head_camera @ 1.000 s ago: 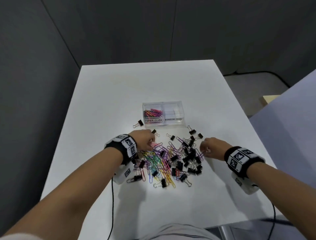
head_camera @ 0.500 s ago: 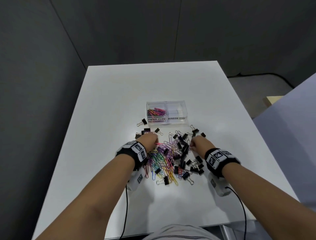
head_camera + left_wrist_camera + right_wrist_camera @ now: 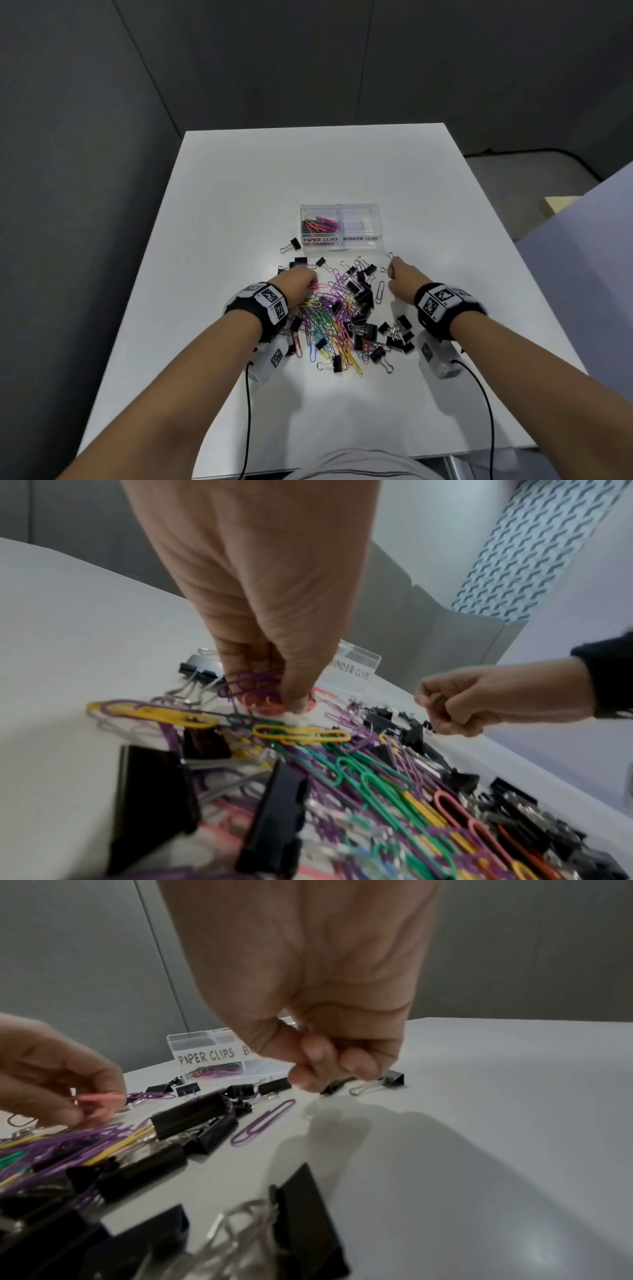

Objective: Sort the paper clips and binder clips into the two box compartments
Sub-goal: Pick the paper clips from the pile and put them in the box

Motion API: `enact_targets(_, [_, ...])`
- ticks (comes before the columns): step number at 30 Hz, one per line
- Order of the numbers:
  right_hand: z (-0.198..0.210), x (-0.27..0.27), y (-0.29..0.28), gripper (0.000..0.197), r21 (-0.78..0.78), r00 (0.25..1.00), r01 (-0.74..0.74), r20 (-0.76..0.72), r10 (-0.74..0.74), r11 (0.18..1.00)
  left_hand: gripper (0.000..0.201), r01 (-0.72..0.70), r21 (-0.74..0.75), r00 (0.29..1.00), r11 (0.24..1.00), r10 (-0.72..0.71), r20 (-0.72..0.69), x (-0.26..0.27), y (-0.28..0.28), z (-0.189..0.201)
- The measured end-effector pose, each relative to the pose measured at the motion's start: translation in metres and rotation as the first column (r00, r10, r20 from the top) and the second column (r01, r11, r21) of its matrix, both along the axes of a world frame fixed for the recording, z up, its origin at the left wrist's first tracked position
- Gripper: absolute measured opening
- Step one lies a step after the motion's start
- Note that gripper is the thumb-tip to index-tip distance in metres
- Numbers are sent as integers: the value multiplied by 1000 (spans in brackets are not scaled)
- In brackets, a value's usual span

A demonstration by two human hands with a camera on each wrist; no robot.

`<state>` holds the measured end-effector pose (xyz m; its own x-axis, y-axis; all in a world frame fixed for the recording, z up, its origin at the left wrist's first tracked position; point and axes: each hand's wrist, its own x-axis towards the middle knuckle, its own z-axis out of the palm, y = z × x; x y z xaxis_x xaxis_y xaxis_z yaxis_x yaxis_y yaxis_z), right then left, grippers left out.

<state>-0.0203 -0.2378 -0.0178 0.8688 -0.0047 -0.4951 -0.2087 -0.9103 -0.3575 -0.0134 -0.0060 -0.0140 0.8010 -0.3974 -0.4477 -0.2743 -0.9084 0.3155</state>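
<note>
Both of your forearms reach forward over the white surface (image 3: 239, 205), palms down, each wrist wearing a black band with square printed markers. Your left hand (image 3: 297, 281) sits at the far left edge of the mixed pile (image 3: 342, 318), its fingers curled down and pinching a pink paper clip (image 3: 317, 286); the left wrist view shows purple clips gathered under the same fingertips. Your right hand (image 3: 401, 281) hovers at the pile's far right edge, fingers curled tight; whether they grip a binder clip cannot be told, though wire handles show just beyond the knuckles. One clear box (image 3: 340, 208) with two compartments stands beyond both hands: the left compartment, labelled PAPER CLIPS, holds a small bundle of coloured clips, too tangled to count; the right compartment, labelled BINDER CLIPS, shows none. One lone purple paper clip (image 3: 263, 1123) lies just inside your right hand. One black binder clip (image 3: 293, 245) lies apart beyond your left hand. The pile between your hands holds dozens of each kind, beyond exact counting.
</note>
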Motion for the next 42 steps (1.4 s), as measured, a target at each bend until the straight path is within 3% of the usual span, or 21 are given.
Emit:
enact_targets(3, [-3,-1,5,9,-19,1000,6,-16,-6,1000,28,-43,-23,999,999,43,-15,3,4,4])
enact_targets(7, [-11,2,13,41,-125,1000,6,-15,-8,992,25,-97,-69,995,993,95,-34,10,9,8])
enact_targets(9, [-13,4,17,32,-122,1000,3,-29,-7,993,13,-116,-65,993,991,117,4,14,11,8])
enact_targets(12, [-10,6,20,14,-118,998,-11,-58,4,993,29,-108,5,993,994,108,47,18,13,12])
enact_targets(17, [-2,7,18,13,-144,997,-80,-15,79,986,40,-112,31,992,993,110,66,27,21,11])
enact_targets(20, [5,13,16,9,-35,998,-31,48,32,999,37,-103,7,994,995,103,42,32,25,7])
enact_targets(23, [12,24,18,24,115,998,44,34,-49,992,32,-99,12,994,995,98,51,38,23,7])
enact_targets(26, [15,34,26,26,145,998,56,0,-57,988,29,-60,27,995,998,57,80,41,19,7])
enact_targets(34, [1,43,34,27,-31,1000,1,11,0,1000,26,49,160,986,986,-73,148,43,7,-2])
enact_targets(37, [-6,43,31,17,-46,1000,-7,0,7,999,25,61,176,980,983,-92,175,44,5,-6])
enact_targets(42, [0,41,24,17,-46,994,14,106,-9,999,27,139,182,961,974,-177,213,45,3,-6])
